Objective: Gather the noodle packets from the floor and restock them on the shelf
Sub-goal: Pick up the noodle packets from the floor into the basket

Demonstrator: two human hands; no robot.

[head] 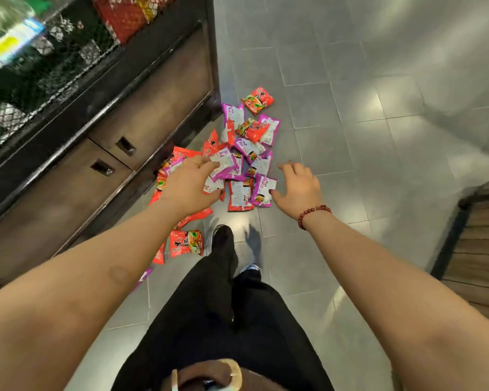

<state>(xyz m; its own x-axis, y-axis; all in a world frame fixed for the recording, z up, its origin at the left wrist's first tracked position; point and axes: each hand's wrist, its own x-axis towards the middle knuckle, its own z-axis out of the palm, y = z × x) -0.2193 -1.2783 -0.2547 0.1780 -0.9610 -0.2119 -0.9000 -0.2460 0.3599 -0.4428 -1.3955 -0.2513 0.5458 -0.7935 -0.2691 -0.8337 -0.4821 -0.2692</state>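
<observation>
Several noodle packets (250, 149) lie hidden under left hand (191, 186) — its grip unclear; right hand (298, 189) spread.

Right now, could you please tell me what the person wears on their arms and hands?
Both forearms are bare, without sleeves. The left hand has a thin gold ring; the right hand has dark nails and a red bead bracelet at the wrist.

I am finding no text readable: print on the noodle packets (239, 153) beside the cabinet (141, 114), and the yellow label (3, 48) above it, are showing only as blur.
</observation>
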